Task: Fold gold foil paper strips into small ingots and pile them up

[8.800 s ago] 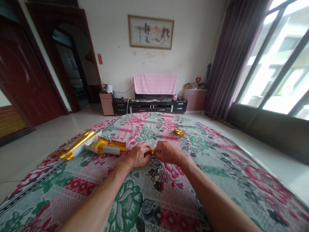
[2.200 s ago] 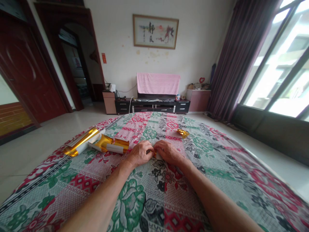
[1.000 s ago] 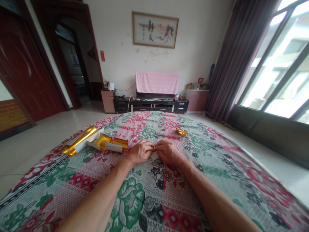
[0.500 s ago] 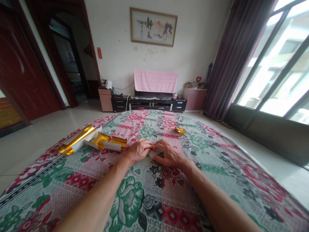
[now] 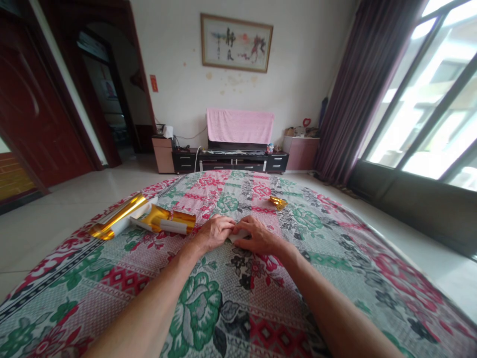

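Observation:
A small piece of paper (image 5: pixel 239 234), its pale side showing, lies between my two hands just above the patterned cloth. My left hand (image 5: pixel 216 232) has its fingers bent and pinched on the left edge of the paper. From the other side my right hand (image 5: pixel 256 235) grips it, thumb below and fingers above. The fingertips of both hands meet and cover most of the paper. Beyond my right hand sits a folded gold foil piece (image 5: pixel 278 202). Left of my left hand lie curled gold foil sheets (image 5: pixel 169 220) with white backs.
A flowered cloth (image 5: pixel 201 308) in red, green and grey covers the surface under my arms. Another gold roll (image 5: pixel 121 216) lies near its left edge. Farther off stand a low black cabinet (image 5: pixel 233 161) and a pink towel (image 5: pixel 240 125) draped over a screen.
The fingers of my right hand have shifted slightly left and up, closer against my left fingertips. Less of the paper shows, and the yellow speck between the hands is now covered.

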Motion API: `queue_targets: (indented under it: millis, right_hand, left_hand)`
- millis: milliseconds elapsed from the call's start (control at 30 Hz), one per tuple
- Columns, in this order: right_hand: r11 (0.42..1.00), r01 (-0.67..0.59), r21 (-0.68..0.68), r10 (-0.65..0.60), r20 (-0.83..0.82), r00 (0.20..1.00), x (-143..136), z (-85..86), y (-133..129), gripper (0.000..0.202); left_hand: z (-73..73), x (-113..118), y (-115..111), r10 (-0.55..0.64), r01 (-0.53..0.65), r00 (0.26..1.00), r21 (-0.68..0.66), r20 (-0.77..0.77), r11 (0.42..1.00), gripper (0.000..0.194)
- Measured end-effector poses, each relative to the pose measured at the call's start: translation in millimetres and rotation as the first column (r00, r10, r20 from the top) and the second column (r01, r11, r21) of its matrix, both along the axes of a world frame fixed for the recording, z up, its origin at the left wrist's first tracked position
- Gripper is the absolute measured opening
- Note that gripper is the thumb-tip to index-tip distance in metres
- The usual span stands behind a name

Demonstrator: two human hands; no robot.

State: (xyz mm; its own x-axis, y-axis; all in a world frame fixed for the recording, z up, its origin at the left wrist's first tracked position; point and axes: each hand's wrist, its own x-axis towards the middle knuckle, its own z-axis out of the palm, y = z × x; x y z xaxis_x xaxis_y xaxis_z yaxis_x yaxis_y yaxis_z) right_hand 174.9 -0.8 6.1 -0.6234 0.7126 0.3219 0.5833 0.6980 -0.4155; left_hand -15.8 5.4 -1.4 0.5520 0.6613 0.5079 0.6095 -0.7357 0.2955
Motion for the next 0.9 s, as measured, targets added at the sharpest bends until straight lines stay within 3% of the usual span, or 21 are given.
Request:
queue_targets:
  millis: [467, 900]
  right_hand:
    - [0.988, -0.115, 0.104, 0.120, -0.039, 0.992, 6.5, 0.6, 6.2, 0.022]
    - [0.984, 0.094, 0.152, -0.085, -0.062, 0.994, -10.8, 4.7, -6.2, 0.018]
  left_hand:
    - [-4.1, -0.5, 4.9, 0.022, -0.019, 0.999, -0.058, 0.039, 0.998, 0.022]
    - [-2.4, -0.7, 1.6, 0.076, -0.048, 0.983, -0.164, 0.168, 0.985, 0.015]
